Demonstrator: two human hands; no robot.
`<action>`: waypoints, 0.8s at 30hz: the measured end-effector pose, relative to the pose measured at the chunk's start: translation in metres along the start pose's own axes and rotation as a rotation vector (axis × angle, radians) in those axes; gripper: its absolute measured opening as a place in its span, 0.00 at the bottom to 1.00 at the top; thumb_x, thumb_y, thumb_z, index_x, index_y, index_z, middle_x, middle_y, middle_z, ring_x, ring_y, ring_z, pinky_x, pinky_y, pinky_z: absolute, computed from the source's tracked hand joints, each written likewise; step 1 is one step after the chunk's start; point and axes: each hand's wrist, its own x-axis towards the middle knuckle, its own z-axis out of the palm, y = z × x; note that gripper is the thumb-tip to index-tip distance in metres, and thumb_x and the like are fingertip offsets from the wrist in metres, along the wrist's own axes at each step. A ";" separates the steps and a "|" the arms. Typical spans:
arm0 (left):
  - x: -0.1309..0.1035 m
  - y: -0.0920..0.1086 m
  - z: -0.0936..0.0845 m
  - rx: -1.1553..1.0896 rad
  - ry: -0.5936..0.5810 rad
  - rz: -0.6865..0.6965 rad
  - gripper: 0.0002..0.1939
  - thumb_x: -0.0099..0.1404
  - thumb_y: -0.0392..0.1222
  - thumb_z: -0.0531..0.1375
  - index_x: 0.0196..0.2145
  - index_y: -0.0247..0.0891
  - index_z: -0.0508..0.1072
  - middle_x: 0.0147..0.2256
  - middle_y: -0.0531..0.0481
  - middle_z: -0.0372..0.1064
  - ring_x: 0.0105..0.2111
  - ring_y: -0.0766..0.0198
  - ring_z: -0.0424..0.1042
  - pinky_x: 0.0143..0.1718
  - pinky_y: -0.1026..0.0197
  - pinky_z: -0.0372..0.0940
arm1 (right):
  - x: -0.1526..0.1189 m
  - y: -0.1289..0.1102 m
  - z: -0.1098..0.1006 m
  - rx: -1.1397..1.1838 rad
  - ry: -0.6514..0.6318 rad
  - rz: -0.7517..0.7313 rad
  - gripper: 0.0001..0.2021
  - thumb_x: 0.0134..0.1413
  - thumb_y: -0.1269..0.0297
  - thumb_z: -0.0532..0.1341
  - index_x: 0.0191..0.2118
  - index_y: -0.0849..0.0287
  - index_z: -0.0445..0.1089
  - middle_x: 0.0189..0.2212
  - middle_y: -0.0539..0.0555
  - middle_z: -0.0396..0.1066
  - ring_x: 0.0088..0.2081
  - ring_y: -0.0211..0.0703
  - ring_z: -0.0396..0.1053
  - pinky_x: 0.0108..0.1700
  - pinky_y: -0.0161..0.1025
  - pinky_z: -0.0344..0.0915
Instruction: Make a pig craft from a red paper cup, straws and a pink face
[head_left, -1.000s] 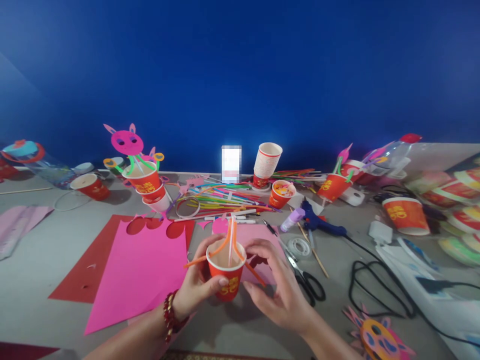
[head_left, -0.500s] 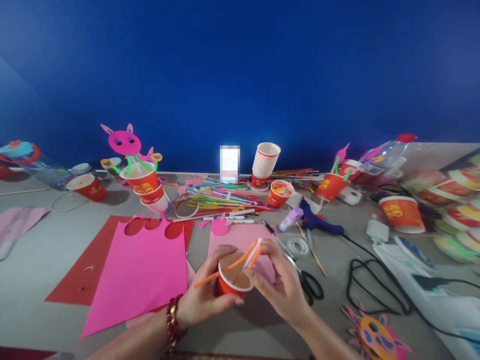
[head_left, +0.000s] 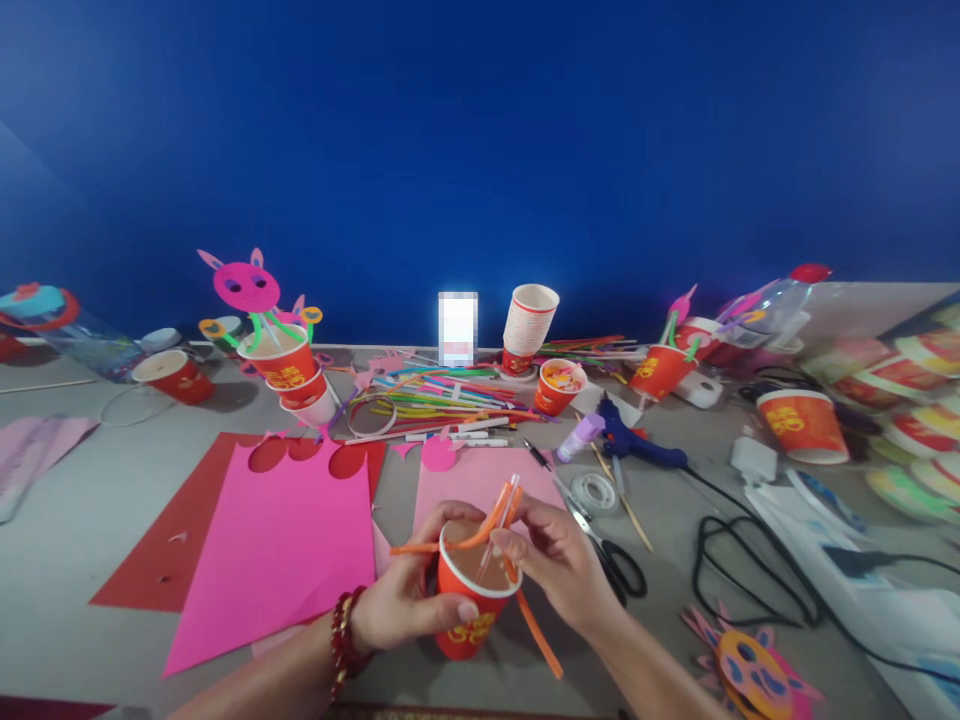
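Observation:
My left hand (head_left: 409, 590) is wrapped round a red paper cup (head_left: 461, 645) with a white rim and yellow print, its mouth tipped toward me. An orange pipe cleaner (head_left: 540, 635) crosses the cup's mouth, one end sticking out left and the other hanging down outside on the right. Beside its raised loop, a thin clear straw (head_left: 515, 482) rises from the cup. My right hand (head_left: 559, 560) pinches at the pipe cleaner and straw by the rim; its fingertips partly cover them. Pink paper (head_left: 487, 480) lies behind the cup.
Bright pink paper (head_left: 292, 550) lies at left. Scissors (head_left: 622, 570), clear tape (head_left: 592, 490), a glue stick (head_left: 581, 437) and a blue glue gun (head_left: 637, 445) with a looping cord are at right. Pipe cleaners (head_left: 442, 395) and stacked cups (head_left: 531, 320) stretch along the back.
The cup has turned so its printed front shows. One end of the orange pipe cleaner now hangs down outside the cup on the right. Both hands keep their hold.

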 end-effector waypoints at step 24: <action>-0.003 -0.009 0.005 -0.066 -0.040 -0.038 0.51 0.60 0.46 0.69 0.71 0.45 0.43 0.64 0.34 0.56 0.62 0.42 0.61 0.61 0.43 0.58 | 0.000 0.006 -0.001 0.118 -0.063 0.128 0.07 0.59 0.59 0.67 0.37 0.57 0.75 0.34 0.52 0.74 0.37 0.42 0.70 0.42 0.37 0.66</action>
